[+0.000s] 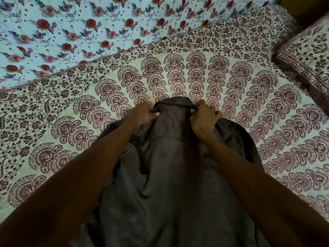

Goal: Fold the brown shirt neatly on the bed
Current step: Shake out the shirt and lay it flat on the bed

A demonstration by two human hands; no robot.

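Note:
The brown shirt (170,166) hangs and drapes between my arms over the bed (71,107), its collar at the far end and its body running down toward me in loose wrinkles. My left hand (142,114) grips the shirt at the left shoulder beside the collar. My right hand (204,115) grips the right shoulder in the same way. Both fists are curled round the fabric and hold it stretched between them. The lower hem is out of view at the bottom.
A maroon-patterned cream bedsheet covers the bed. A matching pillow (306,56) lies at the right edge. A pale blue floral sheet (80,27) covers the far left part of the bed.

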